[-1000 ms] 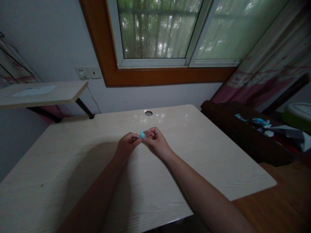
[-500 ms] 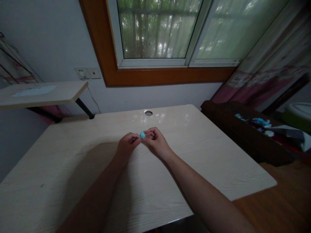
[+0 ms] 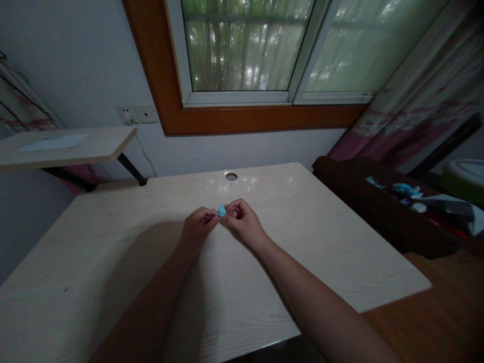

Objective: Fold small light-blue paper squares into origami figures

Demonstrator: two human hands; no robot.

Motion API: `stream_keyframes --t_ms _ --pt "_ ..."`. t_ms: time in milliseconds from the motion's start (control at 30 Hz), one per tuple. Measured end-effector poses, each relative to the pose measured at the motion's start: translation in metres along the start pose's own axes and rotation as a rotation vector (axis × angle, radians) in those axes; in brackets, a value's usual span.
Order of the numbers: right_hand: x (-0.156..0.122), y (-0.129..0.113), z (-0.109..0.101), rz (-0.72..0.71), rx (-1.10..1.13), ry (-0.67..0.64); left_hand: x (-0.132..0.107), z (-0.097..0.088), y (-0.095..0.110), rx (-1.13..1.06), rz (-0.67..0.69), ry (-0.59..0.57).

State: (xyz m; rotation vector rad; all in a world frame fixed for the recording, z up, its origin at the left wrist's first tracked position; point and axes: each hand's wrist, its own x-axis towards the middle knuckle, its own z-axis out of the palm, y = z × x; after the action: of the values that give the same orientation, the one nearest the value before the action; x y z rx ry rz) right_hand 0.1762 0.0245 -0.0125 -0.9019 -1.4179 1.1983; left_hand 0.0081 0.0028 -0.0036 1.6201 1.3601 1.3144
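Two hands met above the middle of the pale wooden desk (image 3: 94, 262); the left hand (image 3: 197, 225) and the right hand (image 3: 242, 222) each pinched the small light-blue pointed piece (image 3: 222, 210) in a narrow fingertip grip; seemingly a fine shaping step, calling next for steady, light pressure.
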Motion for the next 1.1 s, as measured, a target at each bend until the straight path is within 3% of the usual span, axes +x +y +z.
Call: stream_keyframes --t_ms 300,700,933,1100 --pt "-0.003 -0.009 0.003 -0.083 -0.024 0.026 0.0 0.0 0.0 0.056 0.13 0.03" --pt "-0.007 -0.011 0.003 -0.157 -0.119 0.025 0.0 -0.001 -0.004 0.042 0.121 0.006" --pt "-0.008 -0.012 0.0 -0.109 -0.089 -0.014 -0.001 -0.005 -0.006 -0.062 0.11 -0.082" --pt "-0.006 -0.013 -0.001 -0.067 -0.001 -0.043 -0.001 -0.005 -0.004 -0.122 0.045 -0.064"
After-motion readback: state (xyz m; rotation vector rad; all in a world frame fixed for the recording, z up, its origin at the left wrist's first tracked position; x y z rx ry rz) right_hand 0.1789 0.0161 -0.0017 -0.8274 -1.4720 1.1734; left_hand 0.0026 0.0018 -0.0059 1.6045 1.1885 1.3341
